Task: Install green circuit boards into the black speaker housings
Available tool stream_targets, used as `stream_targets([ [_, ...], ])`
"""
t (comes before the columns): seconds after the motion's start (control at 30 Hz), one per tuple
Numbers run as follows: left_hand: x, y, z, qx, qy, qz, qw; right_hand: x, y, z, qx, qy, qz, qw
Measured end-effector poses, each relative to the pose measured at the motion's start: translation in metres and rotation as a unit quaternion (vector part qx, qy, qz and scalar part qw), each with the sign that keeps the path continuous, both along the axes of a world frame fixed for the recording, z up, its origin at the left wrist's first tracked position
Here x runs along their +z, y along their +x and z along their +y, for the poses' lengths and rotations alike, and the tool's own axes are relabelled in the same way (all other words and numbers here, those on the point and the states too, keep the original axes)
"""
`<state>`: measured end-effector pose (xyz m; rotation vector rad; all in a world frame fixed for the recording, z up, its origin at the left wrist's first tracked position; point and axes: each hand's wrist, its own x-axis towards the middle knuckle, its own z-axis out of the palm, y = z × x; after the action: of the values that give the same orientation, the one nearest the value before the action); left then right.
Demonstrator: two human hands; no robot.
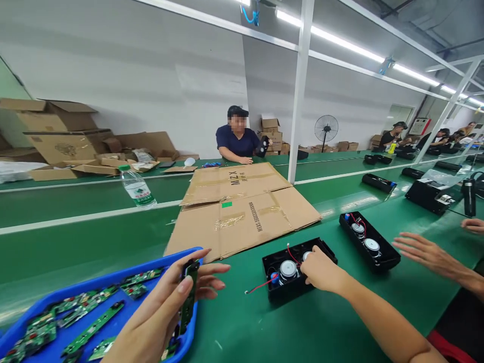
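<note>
My left hand (166, 297) holds a narrow green circuit board (188, 297) between thumb and fingers, over the right end of a blue tray (194, 322). Several more circuit boards (91, 330) lie loose in the tray. My right hand (323, 269) reaches into an open black speaker housing (278, 297), its fingers curled at the right-hand round speaker, which it partly covers. What those fingers grip is hidden. The left round speaker (288, 269) shows fully, beside a small blue part (274, 277). A red wire (257, 287) with a white plug hangs out over the housing's left edge.
A second open housing (369, 242) lies to the right, near a co-worker's open hand (427, 252). Flattened cardboard (242, 217) covers the bench ahead, with a water bottle (138, 189) left of it. Opposite sits a co-worker (238, 138) holding a black item. A white post (298, 101) rises behind the cardboard.
</note>
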<state>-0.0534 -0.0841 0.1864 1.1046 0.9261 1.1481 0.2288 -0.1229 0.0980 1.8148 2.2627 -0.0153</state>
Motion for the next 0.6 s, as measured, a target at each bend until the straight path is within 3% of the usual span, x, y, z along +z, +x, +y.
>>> stream_targets([
  [0.17,-0.013,0.001,0.01,-0.103,0.049,0.067,0.991,0.011,-0.005,-0.028,0.011,0.021,0.032,0.999],
  [0.3,-0.019,0.003,0.022,-0.126,0.057,0.098,0.986,0.023,-0.047,-0.026,0.088,0.104,0.124,0.983],
  [0.4,-0.021,0.007,0.025,-0.124,0.051,0.112,0.985,0.019,-0.082,-0.013,0.106,0.095,0.107,0.984],
  [0.5,-0.022,0.01,0.022,-0.147,0.044,0.109,0.982,0.009,-0.098,0.002,0.075,0.055,0.118,0.989],
  [0.57,-0.022,0.011,0.02,-0.165,0.032,0.1,0.981,0.006,-0.095,0.01,0.02,0.072,0.233,0.97],
  [0.6,-0.022,0.011,0.019,-0.171,0.027,0.094,0.98,0.006,-0.091,0.012,-0.006,0.088,0.319,0.944],
])
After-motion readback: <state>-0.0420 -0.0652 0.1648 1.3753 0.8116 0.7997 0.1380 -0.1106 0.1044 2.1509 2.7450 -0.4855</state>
